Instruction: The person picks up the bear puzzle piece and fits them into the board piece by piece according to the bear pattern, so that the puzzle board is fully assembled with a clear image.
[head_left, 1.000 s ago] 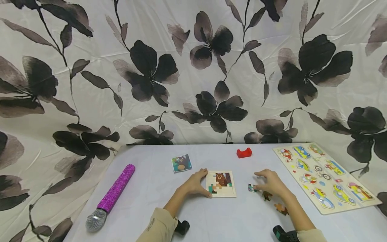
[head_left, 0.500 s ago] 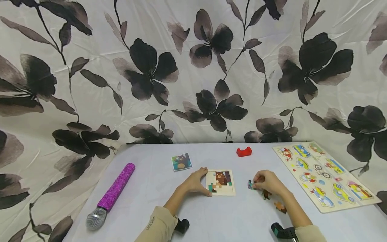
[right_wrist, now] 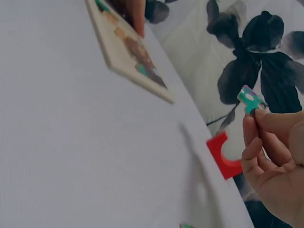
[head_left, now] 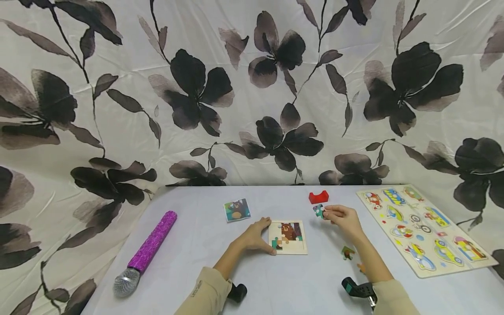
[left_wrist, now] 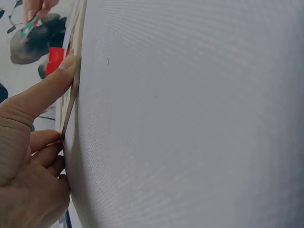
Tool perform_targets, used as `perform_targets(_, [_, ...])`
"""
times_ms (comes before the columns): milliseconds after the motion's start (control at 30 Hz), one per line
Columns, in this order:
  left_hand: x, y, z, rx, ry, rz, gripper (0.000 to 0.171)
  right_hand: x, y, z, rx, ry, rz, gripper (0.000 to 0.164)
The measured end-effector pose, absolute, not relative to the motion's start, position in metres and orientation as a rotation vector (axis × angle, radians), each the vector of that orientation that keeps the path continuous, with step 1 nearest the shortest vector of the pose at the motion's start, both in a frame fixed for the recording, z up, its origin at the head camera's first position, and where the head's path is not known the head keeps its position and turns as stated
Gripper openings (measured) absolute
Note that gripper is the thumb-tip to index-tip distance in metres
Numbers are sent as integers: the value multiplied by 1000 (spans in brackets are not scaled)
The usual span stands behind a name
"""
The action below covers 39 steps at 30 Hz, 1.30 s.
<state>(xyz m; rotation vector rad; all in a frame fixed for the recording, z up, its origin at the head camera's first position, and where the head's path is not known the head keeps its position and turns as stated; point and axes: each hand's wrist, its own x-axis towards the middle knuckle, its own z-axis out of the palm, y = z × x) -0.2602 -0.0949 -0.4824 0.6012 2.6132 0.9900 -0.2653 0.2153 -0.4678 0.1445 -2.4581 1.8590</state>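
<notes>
A small wooden jigsaw puzzle board [head_left: 293,250], partly filled with a brown bear picture, lies flat at the middle of the table. My left hand [head_left: 253,238] holds it by its left side, thumb at the near corner and fingers at the far one; the left wrist view has the thumb [left_wrist: 45,92] against the board's edge. Raised off the table to the right, a teal puzzle piece [right_wrist: 251,99] is pinched between the thumb and fingertips of my right hand [head_left: 344,220]. Two loose pieces lie nearer me: a green-brown puzzle piece [head_left: 347,252] and an orange puzzle piece [head_left: 361,267], partly hidden by the right forearm.
A red notched block [head_left: 318,197] stands near the table's back edge, close behind the right hand. A bear picture card [head_left: 237,210] lies at back left. A glittery purple microphone [head_left: 151,247] is at far left, a vehicle puzzle board [head_left: 425,232] at right.
My right hand has pinched the teal puzzle piece, lifted it from the table and carried it forward and slightly left. The left hand has stayed on the puzzle board.
</notes>
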Motion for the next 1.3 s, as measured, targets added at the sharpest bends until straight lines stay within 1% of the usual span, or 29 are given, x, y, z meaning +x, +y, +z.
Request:
perform_targets(167, [-261, -95, -483, 600, 2610, 993, 101, -272, 204, -465, 106, -2332, 1979, 40])
perform_targets(500, [-260, -94, -480, 608, 2613, 1004, 100, -273, 186, -456, 137, -2196, 2065, 34])
perform_targets(700, [-260, -94, -482, 621, 2616, 1006, 100, -273, 182, -456, 135, -2197, 2162, 36])
perform_targets(833, [-261, -95, -483, 630, 2620, 1013, 99, -273, 180, -456, 181, -2208, 2209, 39])
perform_targets(1000, [-261, -95, -483, 629, 2617, 1017, 100, -269, 178, -455, 240, -2286, 2134, 40])
perform_targets(1200, [-262, -95, -484, 627, 2618, 1016, 99, -264, 177, -457, 395, -2450, 1961, 41])
perform_targets(1300, [-262, -95, -485, 633, 2617, 1015, 99, -262, 176, -461, 476, -2492, 1912, 36])
